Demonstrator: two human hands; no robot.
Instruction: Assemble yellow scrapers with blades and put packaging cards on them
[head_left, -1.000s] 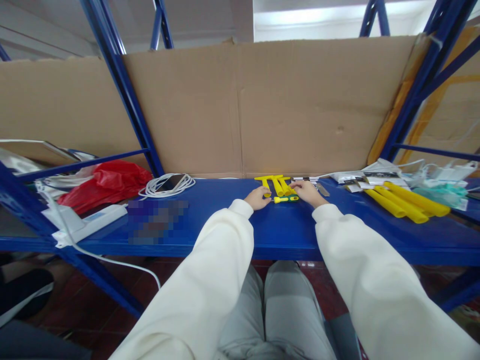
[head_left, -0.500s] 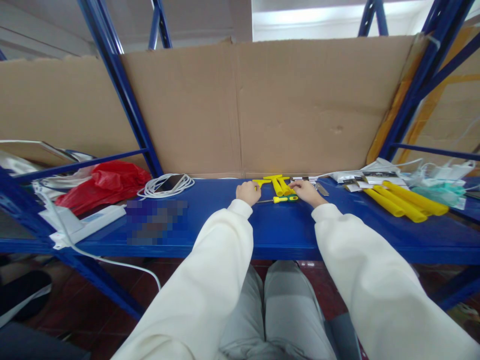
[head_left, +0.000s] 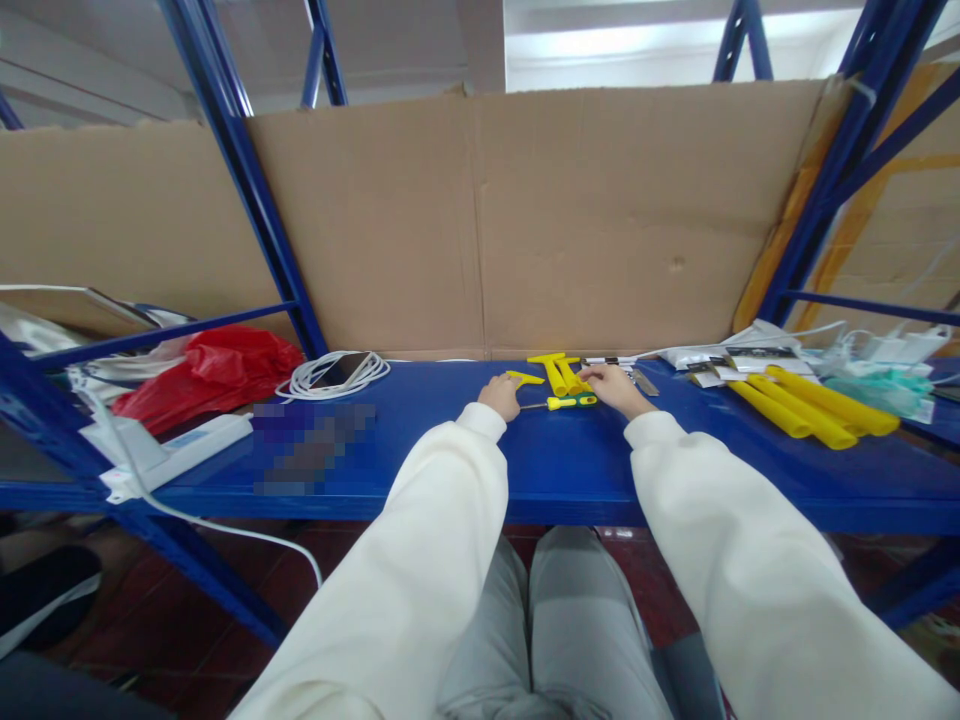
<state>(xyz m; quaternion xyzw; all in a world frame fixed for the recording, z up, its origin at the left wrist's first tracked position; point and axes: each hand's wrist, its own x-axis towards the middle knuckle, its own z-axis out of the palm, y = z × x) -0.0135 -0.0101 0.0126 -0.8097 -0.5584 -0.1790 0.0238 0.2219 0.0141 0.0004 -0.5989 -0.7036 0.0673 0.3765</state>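
Near the back of the blue table, my left hand (head_left: 500,396) is closed on a small yellow piece (head_left: 527,378) that sticks out to the right of its fingers. My right hand (head_left: 613,388) has its fingers bent together at the right end of yellow T-shaped pieces (head_left: 556,375); whatever lies between its fingertips is too small to make out. A screwdriver with a yellow and green handle (head_left: 571,401) lies between my hands, its shaft pointing left. Beyond my right hand is a flat metal piece (head_left: 645,382).
Yellow tubes (head_left: 806,408) and white packets lie to the right. At the left are a coiled white cable (head_left: 330,378) around a phone, a red bag (head_left: 214,370) and a white power strip (head_left: 199,447). Cardboard (head_left: 600,220) stands along the back edge.
The yellow piece in my left hand has turned and come down slightly towards the table. My right hand has hardly moved.
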